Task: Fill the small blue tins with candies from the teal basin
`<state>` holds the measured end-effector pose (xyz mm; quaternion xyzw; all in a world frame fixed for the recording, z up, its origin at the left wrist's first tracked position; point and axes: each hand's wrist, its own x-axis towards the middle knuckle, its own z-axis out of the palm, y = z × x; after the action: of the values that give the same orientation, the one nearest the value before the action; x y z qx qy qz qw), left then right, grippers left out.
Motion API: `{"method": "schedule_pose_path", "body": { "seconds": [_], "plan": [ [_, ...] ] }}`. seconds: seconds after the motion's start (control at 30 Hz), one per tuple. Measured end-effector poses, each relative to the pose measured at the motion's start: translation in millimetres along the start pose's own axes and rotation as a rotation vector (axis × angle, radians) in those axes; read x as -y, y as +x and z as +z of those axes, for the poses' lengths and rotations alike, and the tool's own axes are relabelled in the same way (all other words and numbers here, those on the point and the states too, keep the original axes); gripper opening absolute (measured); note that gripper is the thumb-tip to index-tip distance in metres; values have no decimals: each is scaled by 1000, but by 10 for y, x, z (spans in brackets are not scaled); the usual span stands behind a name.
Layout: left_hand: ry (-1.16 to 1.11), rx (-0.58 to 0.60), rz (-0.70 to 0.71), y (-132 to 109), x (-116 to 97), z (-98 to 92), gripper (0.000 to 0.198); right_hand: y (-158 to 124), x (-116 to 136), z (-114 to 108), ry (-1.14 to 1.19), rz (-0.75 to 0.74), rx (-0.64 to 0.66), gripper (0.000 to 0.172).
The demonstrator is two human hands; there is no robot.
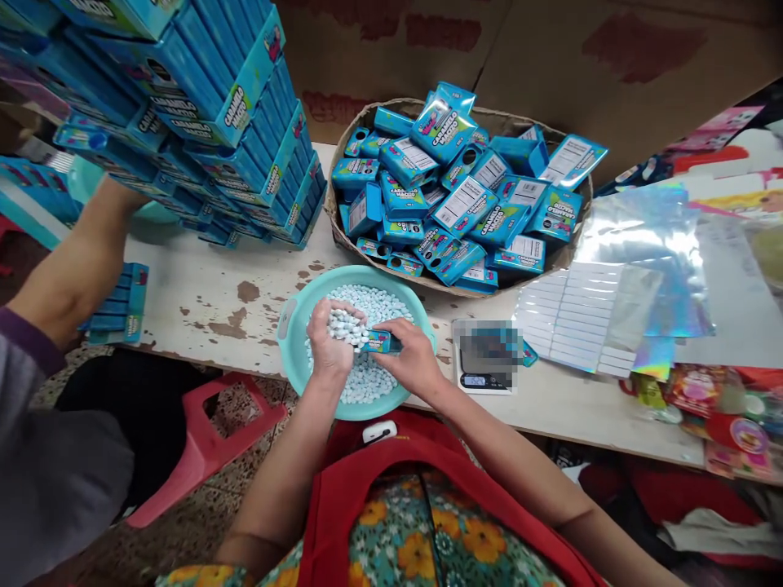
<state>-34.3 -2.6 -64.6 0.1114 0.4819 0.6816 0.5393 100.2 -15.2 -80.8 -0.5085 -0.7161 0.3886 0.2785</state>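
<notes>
Over a mint-green plastic basin [294, 371], my left hand [330, 346] is cupped around a handful of small white candies [347, 328]. My right hand [414, 359] grips a small blue candy box [378, 342] between thumb and fingers. One end of the box meets the candies at my left palm; whether any are inside it is hidden. More loose candies [367, 393] fill the basin below both hands. To the right lies a small digital scale [480, 381], partly blurred, with a blue pack [529, 353] at its edge.
Behind the basin, a cut-down cardboard box [336, 216] holds many blue candy boxes [465, 204]. A tall stack of blue display trays [245, 122] stands at left. Shiny sticker sheets [568, 314] lie right. A co-worker's arm [79, 261] reaches in from the left, near a red stool [214, 440].
</notes>
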Motion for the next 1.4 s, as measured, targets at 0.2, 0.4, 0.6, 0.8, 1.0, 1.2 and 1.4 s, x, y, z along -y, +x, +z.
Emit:
{"method": "schedule_pose_path", "body": {
  "seconds": [0.2, 0.4, 0.6, 0.8, 1.0, 1.2, 1.4],
  "plan": [
    [84, -72, 70, 32, -11, 45, 24, 8, 52, -39, 63, 10, -29, 33],
    [146, -54, 61, -2, -39, 110, 31, -3, 44, -63, 113, -8, -54, 33],
    [178, -29, 98, -36, -55, 150, 30, -23, 77, -61, 144, 29, -91, 32],
    [226, -41, 166, -36, -23, 150, 27, -39, 132, -52, 175, 69, -138, 32],
    [243, -14, 170, -16, 8, 168, 26, -52, 123, -36, 191, 83, -164, 31],
    [264, 15, 171, -41, 14, 209, 24, -69, 90, -31, 228, 99, -166, 33],
    [318, 35, 183, -102, 10, 233, 25, -90, 80, -45, 281, 115, -183, 32]
  ]
}}
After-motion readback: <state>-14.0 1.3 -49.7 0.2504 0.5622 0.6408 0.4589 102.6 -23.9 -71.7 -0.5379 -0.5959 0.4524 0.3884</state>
